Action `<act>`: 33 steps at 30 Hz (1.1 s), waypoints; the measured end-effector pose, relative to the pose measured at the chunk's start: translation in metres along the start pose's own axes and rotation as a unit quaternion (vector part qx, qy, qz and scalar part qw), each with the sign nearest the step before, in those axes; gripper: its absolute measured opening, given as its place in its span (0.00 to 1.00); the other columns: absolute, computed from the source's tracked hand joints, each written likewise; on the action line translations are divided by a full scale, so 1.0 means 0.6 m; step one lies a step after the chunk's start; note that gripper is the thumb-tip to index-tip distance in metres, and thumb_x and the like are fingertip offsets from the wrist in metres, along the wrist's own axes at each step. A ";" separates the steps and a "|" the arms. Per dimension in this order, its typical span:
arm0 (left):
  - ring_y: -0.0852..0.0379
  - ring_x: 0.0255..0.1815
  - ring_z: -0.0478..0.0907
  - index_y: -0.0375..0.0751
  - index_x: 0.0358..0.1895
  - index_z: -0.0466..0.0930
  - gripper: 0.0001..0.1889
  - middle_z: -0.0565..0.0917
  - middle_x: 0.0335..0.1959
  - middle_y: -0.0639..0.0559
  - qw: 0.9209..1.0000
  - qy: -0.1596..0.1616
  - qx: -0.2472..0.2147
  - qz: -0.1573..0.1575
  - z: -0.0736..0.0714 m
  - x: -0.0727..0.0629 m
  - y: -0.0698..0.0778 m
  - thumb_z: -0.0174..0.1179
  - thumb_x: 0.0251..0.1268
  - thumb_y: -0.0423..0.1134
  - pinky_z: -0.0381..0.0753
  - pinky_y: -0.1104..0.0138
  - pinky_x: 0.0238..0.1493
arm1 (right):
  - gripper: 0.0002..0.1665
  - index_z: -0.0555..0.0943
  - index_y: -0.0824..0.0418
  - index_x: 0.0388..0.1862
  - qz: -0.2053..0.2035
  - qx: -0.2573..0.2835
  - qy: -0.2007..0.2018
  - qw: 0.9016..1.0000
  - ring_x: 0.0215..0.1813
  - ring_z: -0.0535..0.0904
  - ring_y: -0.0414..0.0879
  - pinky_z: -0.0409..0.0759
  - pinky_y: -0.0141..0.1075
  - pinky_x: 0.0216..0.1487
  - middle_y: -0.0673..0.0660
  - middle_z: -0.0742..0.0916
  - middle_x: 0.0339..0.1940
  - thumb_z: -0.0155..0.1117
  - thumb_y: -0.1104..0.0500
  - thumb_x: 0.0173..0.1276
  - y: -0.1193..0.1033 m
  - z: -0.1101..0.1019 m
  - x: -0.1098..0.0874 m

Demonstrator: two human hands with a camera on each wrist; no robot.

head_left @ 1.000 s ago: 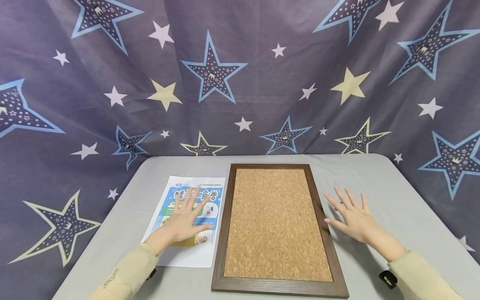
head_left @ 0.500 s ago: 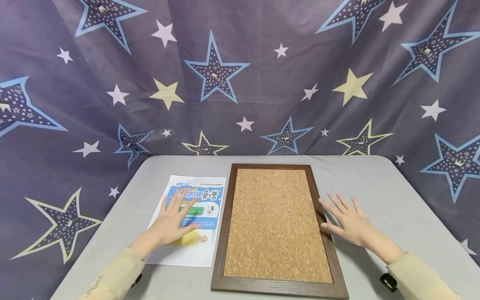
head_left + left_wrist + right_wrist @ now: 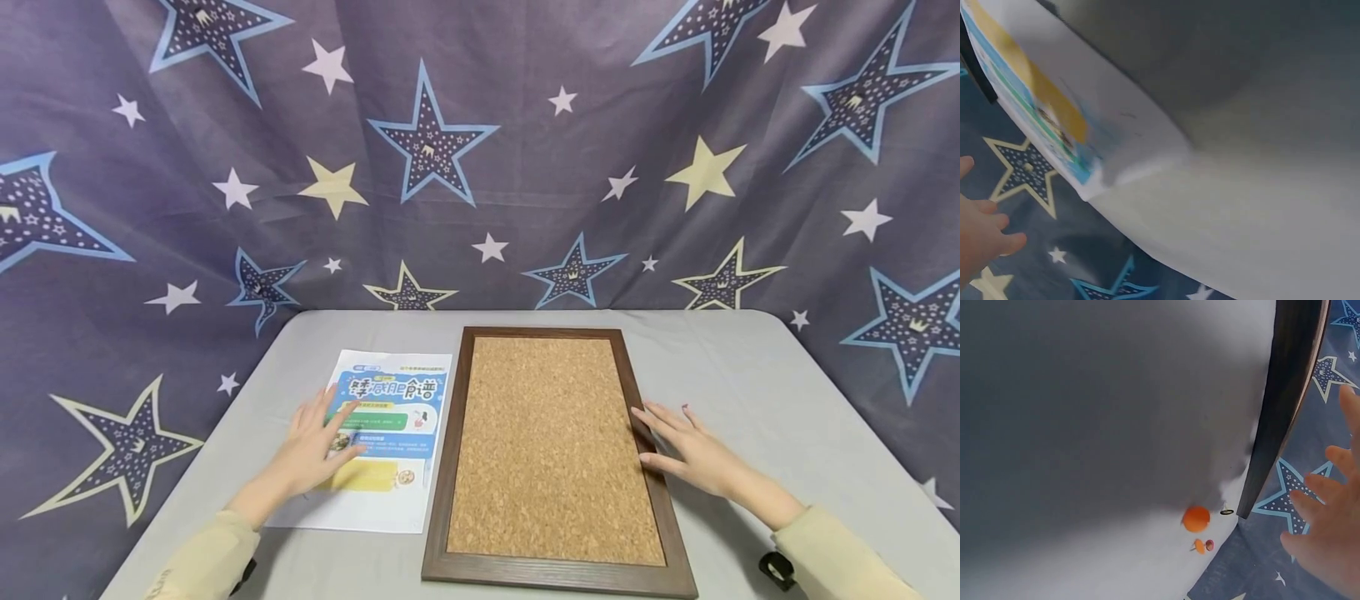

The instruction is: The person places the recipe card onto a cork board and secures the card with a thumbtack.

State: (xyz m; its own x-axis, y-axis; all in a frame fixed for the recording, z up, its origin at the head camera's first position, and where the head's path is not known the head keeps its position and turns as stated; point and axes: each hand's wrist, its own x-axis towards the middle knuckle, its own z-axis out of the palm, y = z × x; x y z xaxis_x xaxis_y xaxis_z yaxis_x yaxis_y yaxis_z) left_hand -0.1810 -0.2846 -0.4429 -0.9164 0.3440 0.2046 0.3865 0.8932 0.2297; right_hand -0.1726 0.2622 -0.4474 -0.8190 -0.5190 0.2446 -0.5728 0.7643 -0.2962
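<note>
A printed sheet of paper (image 3: 382,510) with blue, green and yellow blocks and Chinese lettering lies left of a framed cork board (image 3: 555,450). My left hand (image 3: 303,454) hovers over the sheet's left side with fingers spread; it holds nothing. On the right, my right hand (image 3: 697,457) has relaxed fingers at the board's brown frame (image 3: 678,550); I cannot tell whether they touch it. In the right wrist view, thumbtacks lie on the table: a large orange one (image 3: 1196,519), a small orange one (image 3: 1199,546), a red one (image 3: 1210,545) and a dark-and-yellow one (image 3: 1227,511).
A pale grey cloth covers the table (image 3: 780,392). Behind it hangs a dark curtain (image 3: 525,192) printed with stars. Each wrist wears a black strap, such as the right strap (image 3: 777,570). The thumbtacks are mostly hidden behind my right hand in the head view.
My left hand has drawn back leftward and toward me, uncovering more of the print. My right hand has shifted slightly left and down to the frame's edge. Sheet and board stay put.
</note>
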 end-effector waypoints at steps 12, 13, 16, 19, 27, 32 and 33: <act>0.26 0.60 0.49 0.33 0.62 0.61 0.36 0.49 0.64 0.27 0.998 -0.019 -0.024 -0.060 0.000 -0.022 -0.036 0.58 0.55 0.53 0.49 0.36 0.54 | 0.35 0.65 0.66 0.63 0.010 0.091 -0.031 0.995 0.60 0.61 0.68 0.62 0.63 0.51 0.68 0.65 0.63 0.59 0.50 0.61 0.004 0.010 -0.002; 0.25 0.60 0.50 0.33 0.62 0.61 0.36 0.49 0.64 0.26 0.997 -0.022 -0.024 -0.064 0.000 -0.023 -0.039 0.57 0.55 0.53 0.50 0.35 0.54 | 0.35 0.65 0.66 0.62 0.014 0.095 -0.036 0.995 0.60 0.61 0.67 0.62 0.65 0.49 0.68 0.65 0.63 0.59 0.50 0.61 0.004 0.010 -0.002; 0.23 0.58 0.52 0.33 0.62 0.61 0.36 0.52 0.62 0.24 0.996 -0.023 -0.038 -0.072 0.002 -0.024 -0.049 0.58 0.55 0.52 0.53 0.34 0.51 | 0.35 0.66 0.65 0.62 0.025 0.099 -0.048 0.994 0.60 0.62 0.67 0.58 0.71 0.43 0.68 0.65 0.64 0.59 0.49 0.60 0.003 0.010 -0.003; 0.22 0.57 0.53 0.31 0.60 0.62 0.35 0.54 0.60 0.21 0.995 -0.023 -0.061 -0.079 0.003 -0.025 -0.056 0.59 0.54 0.50 0.55 0.34 0.49 | 0.34 0.67 0.64 0.61 0.031 0.099 -0.054 0.993 0.60 0.61 0.67 0.52 0.76 0.38 0.67 0.65 0.64 0.59 0.48 0.60 0.002 0.010 -0.003; 0.20 0.55 0.53 0.24 0.59 0.61 0.34 0.53 0.57 0.18 0.984 -0.051 -0.125 -0.112 -0.001 -0.028 -0.065 0.59 0.55 0.45 0.56 0.35 0.49 | 0.33 0.69 0.66 0.59 0.027 0.105 -0.055 0.993 0.60 0.61 0.68 0.49 0.77 0.37 0.68 0.66 0.63 0.60 0.49 0.59 0.008 0.013 -0.003; 0.21 0.55 0.53 0.24 0.58 0.62 0.33 0.55 0.56 0.19 0.981 -0.057 -0.141 -0.122 0.001 -0.031 -0.074 0.60 0.55 0.44 0.55 0.35 0.50 | 0.33 0.71 0.67 0.57 0.030 0.108 -0.063 0.992 0.60 0.61 0.68 0.49 0.77 0.37 0.68 0.67 0.63 0.60 0.49 0.58 0.008 0.014 -0.003; 0.21 0.55 0.54 0.23 0.58 0.62 0.33 0.56 0.55 0.19 0.980 -0.056 -0.145 -0.123 0.002 -0.031 -0.076 0.60 0.55 0.44 0.55 0.35 0.51 | 0.33 0.71 0.67 0.57 0.031 0.109 -0.064 0.991 0.60 0.61 0.68 0.49 0.77 0.37 0.68 0.67 0.62 0.60 0.49 0.58 0.008 0.014 -0.003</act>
State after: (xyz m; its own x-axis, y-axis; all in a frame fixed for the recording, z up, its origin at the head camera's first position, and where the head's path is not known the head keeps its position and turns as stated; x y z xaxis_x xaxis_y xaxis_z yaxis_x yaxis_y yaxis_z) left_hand -0.1816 -0.3313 -0.4581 -0.9849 0.1729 0.0073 0.1512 0.8391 0.5226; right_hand -0.1744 0.2635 -0.4566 -0.8425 -0.5285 0.1041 -0.5031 0.7030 -0.5027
